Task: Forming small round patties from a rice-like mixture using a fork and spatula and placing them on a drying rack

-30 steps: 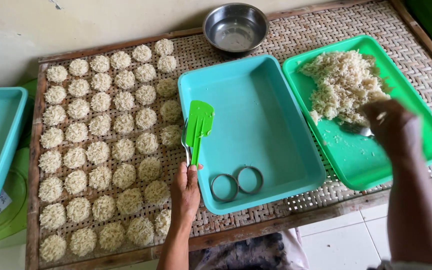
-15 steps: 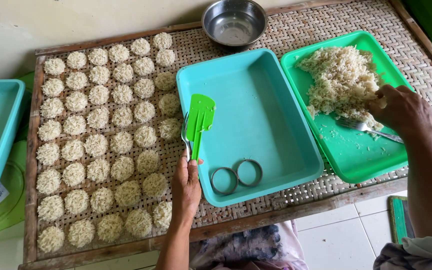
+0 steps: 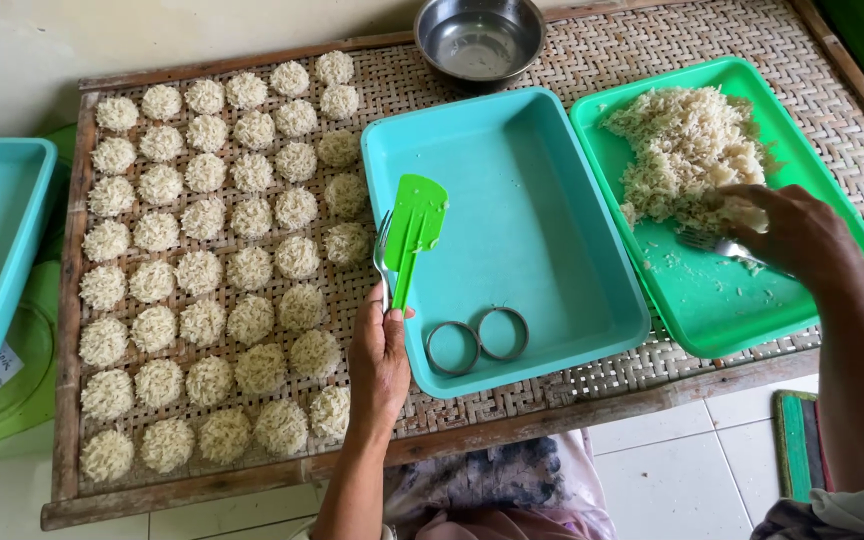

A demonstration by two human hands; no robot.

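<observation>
**Right hand now at the noodle heap**

Since the earlier frame my right hand (image 3: 797, 235) has come down onto the noodle pile (image 3: 687, 150) on the green tray (image 3: 732, 300), fingers closed around a fork (image 3: 707, 243). The strands look light, soft and crumbly; best scooped from underneath. My left hand (image 3: 380, 355) grips a green spatula (image 3: 414, 230) and a second fork (image 3: 383, 255) over the teal tub (image 3: 552, 340)
</observation>
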